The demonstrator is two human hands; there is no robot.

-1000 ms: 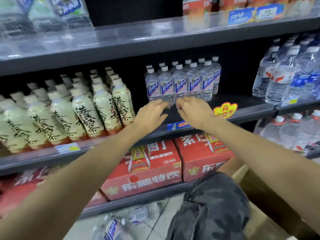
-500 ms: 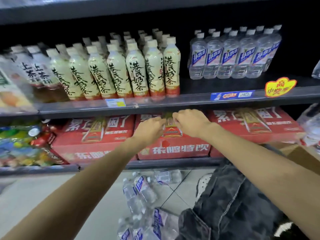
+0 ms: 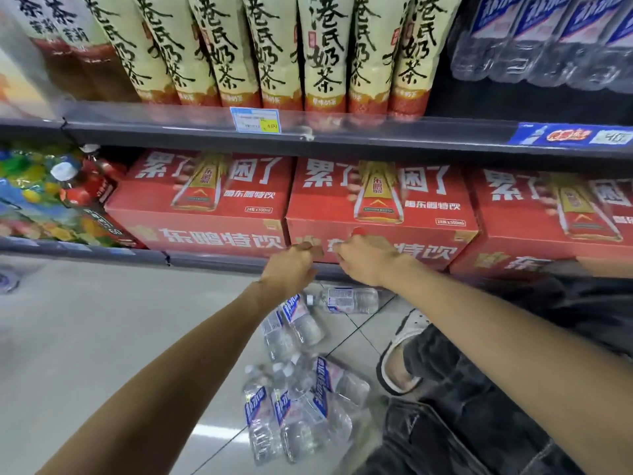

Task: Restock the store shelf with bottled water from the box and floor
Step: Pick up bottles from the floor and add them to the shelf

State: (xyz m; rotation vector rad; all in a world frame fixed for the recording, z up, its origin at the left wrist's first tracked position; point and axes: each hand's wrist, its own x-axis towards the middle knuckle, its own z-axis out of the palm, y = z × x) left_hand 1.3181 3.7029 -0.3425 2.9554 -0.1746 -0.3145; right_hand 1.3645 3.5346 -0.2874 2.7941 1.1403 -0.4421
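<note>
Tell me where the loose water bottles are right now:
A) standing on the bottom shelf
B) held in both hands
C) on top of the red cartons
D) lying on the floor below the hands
D: the loose water bottles lie on their sides on the floor tiles, while the left hand and right hand hold none.

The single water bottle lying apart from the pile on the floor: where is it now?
In the head view, the single water bottle lies on its side at centre, below the right hand, beyond the pile of bottles.
</note>
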